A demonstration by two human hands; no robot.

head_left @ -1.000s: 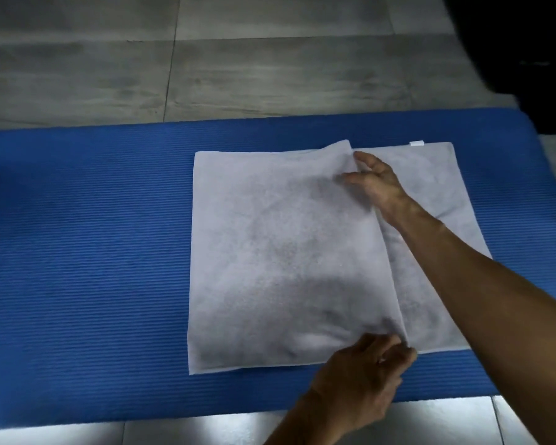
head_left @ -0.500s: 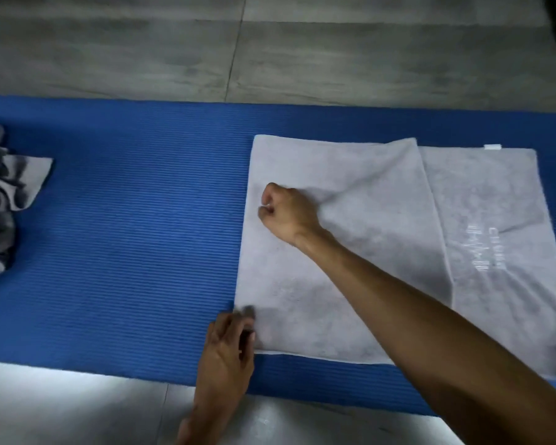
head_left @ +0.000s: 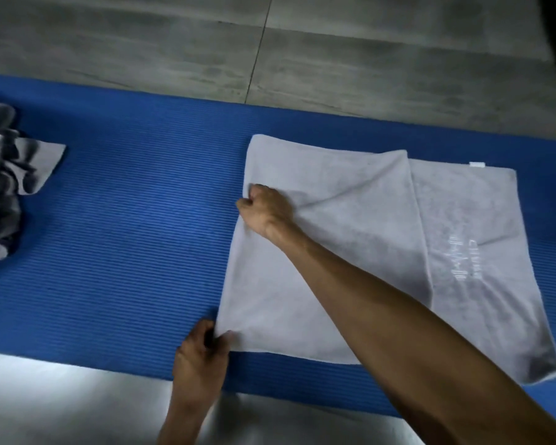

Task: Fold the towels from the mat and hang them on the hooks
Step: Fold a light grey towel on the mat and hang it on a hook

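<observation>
Both hands pinched the towel (head_left: 350, 252) along its left fold, right hand (head_left: 265, 210) mid-edge, left hand (head_left: 203, 351) at the mat's (head_left: 126, 252) near edge, uncovered layer lying rightward.

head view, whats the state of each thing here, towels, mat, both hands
light grey towel: flat on the mat, partly folded, one flap laid over, printed end uncovered
left hand: grip pinching the towel's near left corner
right hand: fist gripping the towel's left edge farther back
crumpled grey towels: unfolded heap at the mat's left end
blue mat: spread flat on the floor
</observation>
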